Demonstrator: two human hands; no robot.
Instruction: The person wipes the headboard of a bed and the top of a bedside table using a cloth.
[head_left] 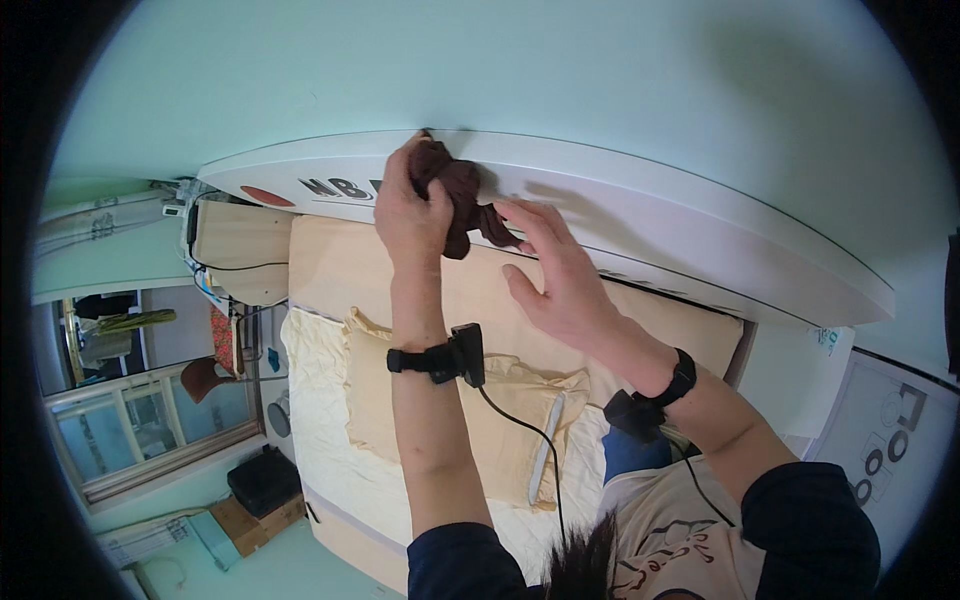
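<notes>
My left hand (pixel 412 208) is closed around a crumpled dark brown cloth (pixel 455 185), pressed to the top edge of a white headboard (pixel 630 190) by the wall. A loose end of the cloth hangs down to the right. Beside that end is my right hand (pixel 560 270), its fingers stretched and thumb apart; whether a fingertip touches the cloth I cannot tell. Both wrists wear black straps with small devices and cables.
Below the headboard lies a bed with a cream sheet (pixel 325 400) and yellow pillows (pixel 375 395). To the left are a wooden-topped bedside cabinet (pixel 240 245) with cables, a brown chair (pixel 205 380) and a window (pixel 150 415). A white cabinet (pixel 800 370) stands at right.
</notes>
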